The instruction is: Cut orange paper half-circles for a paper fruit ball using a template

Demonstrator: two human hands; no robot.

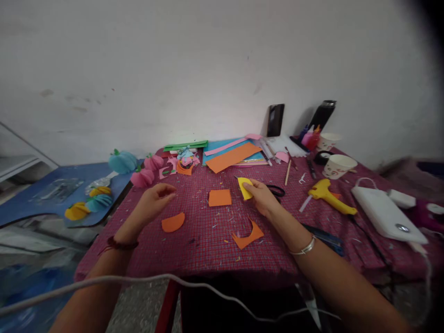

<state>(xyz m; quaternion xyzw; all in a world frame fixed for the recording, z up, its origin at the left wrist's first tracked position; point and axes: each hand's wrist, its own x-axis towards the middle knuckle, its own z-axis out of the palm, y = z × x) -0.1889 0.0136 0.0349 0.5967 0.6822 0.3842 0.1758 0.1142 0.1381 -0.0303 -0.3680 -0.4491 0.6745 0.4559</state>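
My right hand (261, 196) pinches a small yellow paper piece (244, 188) above the red checked tablecloth (208, 236). Black scissors (276, 190) lie just behind that hand. My left hand (157, 197) hovers with loosely curled fingers and holds nothing; an orange paper half-circle (173, 222) lies just below it. An orange paper square (219, 197) sits between the two hands. Nearer me lies an orange offcut (247, 236) with a curved notch.
Coloured paper sheets (231, 156) are stacked at the back, a yellow glue gun (329, 194), paper cups (338, 165) and a white pouch (386, 213) to the right. Paper honeycomb fruits (123, 162) sit on the left. A white cable (145, 279) crosses in front.
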